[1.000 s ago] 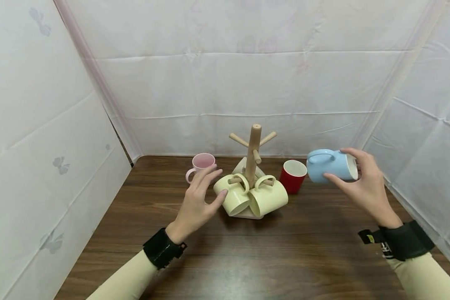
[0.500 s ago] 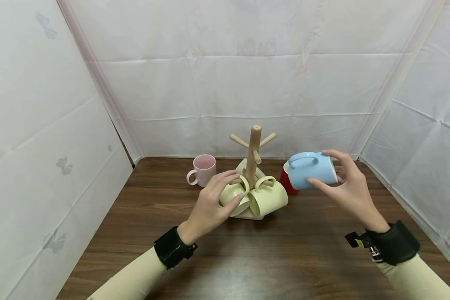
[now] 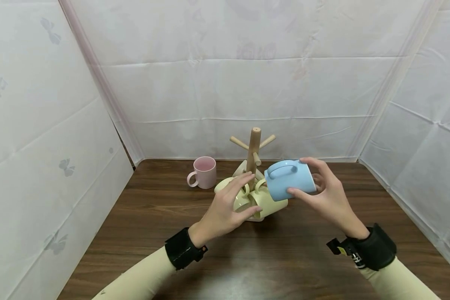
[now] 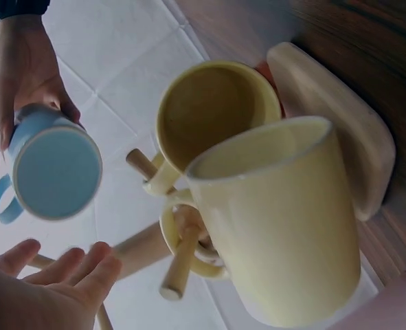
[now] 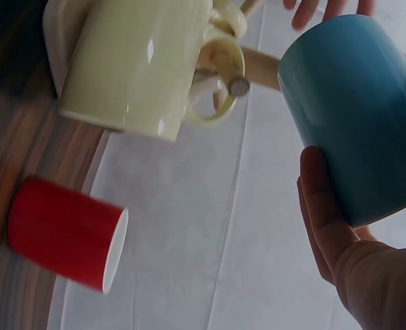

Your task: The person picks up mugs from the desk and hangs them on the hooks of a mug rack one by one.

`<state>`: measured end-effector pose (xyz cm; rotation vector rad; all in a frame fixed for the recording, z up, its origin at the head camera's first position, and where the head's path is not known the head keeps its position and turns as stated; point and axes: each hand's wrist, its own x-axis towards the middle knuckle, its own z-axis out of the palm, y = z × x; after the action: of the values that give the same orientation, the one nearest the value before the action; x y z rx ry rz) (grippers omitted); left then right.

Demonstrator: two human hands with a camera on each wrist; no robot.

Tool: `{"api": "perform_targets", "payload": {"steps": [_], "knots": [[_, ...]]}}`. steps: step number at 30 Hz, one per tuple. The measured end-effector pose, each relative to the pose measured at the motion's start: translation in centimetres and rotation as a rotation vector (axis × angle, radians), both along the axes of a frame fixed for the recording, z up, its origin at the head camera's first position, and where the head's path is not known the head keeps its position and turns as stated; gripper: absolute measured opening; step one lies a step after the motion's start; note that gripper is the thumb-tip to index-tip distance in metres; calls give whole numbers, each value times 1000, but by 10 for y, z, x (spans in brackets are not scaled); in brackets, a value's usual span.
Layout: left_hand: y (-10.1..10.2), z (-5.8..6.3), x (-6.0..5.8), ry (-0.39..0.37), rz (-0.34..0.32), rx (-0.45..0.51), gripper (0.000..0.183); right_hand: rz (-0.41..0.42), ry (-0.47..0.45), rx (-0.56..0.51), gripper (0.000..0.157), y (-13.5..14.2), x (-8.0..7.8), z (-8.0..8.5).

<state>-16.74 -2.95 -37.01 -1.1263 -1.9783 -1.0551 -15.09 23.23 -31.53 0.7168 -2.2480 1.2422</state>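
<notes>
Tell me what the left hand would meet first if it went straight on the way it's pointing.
Probably the wooden post: in the head view, the left hand points forward and rightward at it. Depth is hard to judge, so the hand might instead pass in front of it.

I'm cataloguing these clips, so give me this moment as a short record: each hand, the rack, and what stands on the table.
Right hand: holds the blue mug sideways, handle up
Left hand: holds nothing, fingers spread, near the rack
Rack, lower pegs: two yellow mugs hanging; what looks like a pale mug behind, partly hidden
Rack, upper pegs: three visible, bare
Table: pink mug and red cup, both upright
</notes>
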Motion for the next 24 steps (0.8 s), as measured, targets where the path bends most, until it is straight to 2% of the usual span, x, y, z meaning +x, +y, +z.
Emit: {"api": "perform_targets", "payload": {"steps": [5,12,17,24], "knots": [[6,-1,2,-68,14,-36,86,50,-21,6,80,1,-14,-21],[9,-2,2,-88,30,-41,84,121,-4,12,71,-24,9,4],[9,-3,2,-99,18,-13,78,138,-40,-11,70,-28,10,3],[8,-4,2,-109,-2,10,75,127,-31,0,70,-30,10,0]]}}
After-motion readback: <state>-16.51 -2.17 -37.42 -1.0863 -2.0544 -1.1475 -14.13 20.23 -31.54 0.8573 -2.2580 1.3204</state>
